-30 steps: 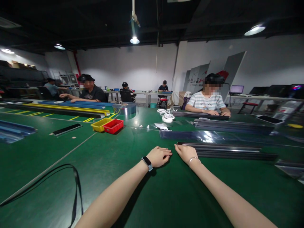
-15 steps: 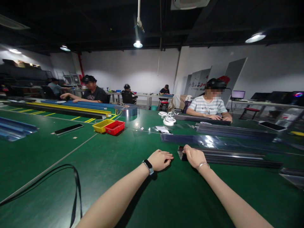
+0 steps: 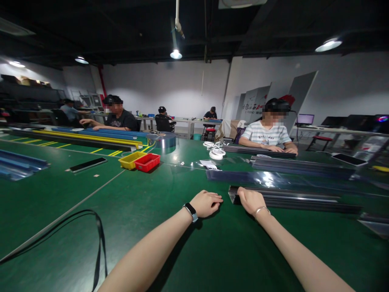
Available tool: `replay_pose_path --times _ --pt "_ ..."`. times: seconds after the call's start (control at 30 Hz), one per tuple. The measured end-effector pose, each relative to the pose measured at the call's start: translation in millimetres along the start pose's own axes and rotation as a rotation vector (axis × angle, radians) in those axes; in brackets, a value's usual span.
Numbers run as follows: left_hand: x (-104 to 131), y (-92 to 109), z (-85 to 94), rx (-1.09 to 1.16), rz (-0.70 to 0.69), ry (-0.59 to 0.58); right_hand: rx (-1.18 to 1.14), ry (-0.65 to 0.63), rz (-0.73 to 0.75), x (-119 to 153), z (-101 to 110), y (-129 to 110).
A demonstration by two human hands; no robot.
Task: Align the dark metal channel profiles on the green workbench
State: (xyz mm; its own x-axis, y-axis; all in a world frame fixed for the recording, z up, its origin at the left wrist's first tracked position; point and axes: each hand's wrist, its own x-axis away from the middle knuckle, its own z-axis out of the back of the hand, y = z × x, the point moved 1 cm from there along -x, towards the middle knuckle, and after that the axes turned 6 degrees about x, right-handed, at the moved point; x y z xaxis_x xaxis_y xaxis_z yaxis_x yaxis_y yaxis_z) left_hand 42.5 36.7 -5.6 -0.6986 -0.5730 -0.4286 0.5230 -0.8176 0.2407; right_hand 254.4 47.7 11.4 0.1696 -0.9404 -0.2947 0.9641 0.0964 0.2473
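A long black channel-shaped strip (image 3: 304, 201) lies on the green table, its hollow left end facing me. My right hand (image 3: 251, 201), with a bangle at the wrist, has its fingers closed over the near edge of this strip close to that end. Just left of the strip, my left hand (image 3: 208, 203) rests on the table and holds nothing that I can see. Its fingers are loosely stretched towards the strip, a small gap away. A clear bluish plastic sheet (image 3: 237, 177) lies behind the strip.
Yellow (image 3: 127, 161) and red bins (image 3: 148, 163) stand left of centre. A phone (image 3: 88, 164), blue channels (image 3: 21, 164), a black strap (image 3: 99, 231) and white tape rolls (image 3: 216, 153) lie about. A co-worker (image 3: 269, 129) sits opposite, hands on another dark strip.
My right hand has slid slightly to the right along the black strip, its fingers now lower over the edge. My left hand has barely moved.
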Motion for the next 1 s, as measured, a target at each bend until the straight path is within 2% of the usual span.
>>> replay_pose_path --times 0.23,0.4,0.5,0.6,0.73,0.83,0.93,1.0 --pt "-0.3 0.3 0.0 -0.006 0.010 -0.010 -0.079 0.067 -0.059 1.4 -0.5 -10.9" --pt "-0.5 -0.7 -1.1 -0.006 0.009 -0.020 -0.050 0.055 0.007 -5.0 -8.6 -11.8" --pt "-0.4 -0.6 -1.2 0.002 0.006 -0.018 -0.035 0.050 0.032 -7.8 -12.6 -2.9" --pt "-0.1 -0.4 -0.5 0.011 0.014 -0.017 -0.017 0.014 0.027 -8.1 -17.8 17.1" --pt "-0.1 -0.1 0.4 0.018 0.014 -0.024 0.009 -0.051 -0.004 -4.6 -29.1 56.5" --pt "-0.6 0.0 0.6 0.021 0.021 -0.024 -0.037 -0.091 -0.065 -1.6 -39.6 88.5" --pt "-1.1 0.3 0.5 0.019 0.028 -0.031 -0.090 -0.117 -0.187 2.3 -50.0 120.0" --pt "-1.2 0.4 0.4 0.016 0.026 -0.036 -0.108 -0.109 -0.203 6.1 -55.3 139.2"
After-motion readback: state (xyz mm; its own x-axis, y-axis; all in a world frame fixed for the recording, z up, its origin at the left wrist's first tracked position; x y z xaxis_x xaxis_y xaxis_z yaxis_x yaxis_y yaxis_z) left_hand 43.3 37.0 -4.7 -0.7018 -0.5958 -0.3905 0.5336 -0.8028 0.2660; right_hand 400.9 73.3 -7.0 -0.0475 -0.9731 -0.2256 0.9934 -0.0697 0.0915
